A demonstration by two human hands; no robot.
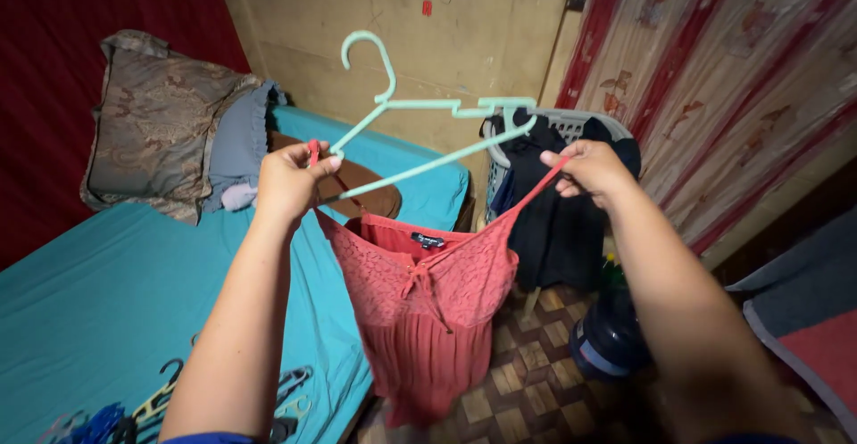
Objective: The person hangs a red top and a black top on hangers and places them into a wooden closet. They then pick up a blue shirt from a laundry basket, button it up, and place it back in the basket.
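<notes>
Home bedroom: teal-sheeted bed (107,301), pillows (152,123), laundry basket (571,127), curtain (714,69).

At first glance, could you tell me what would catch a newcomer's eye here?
A red lace-topped camisole hangs centre frame, each strap pinched by the left hand and right hand. The left hand also grips a mint-green plastic hanger above it. A teal bed lies on the left.

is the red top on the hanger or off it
Partly on: the left hand pins one strap to the hanger; the right hand holds the other off it.
</notes>
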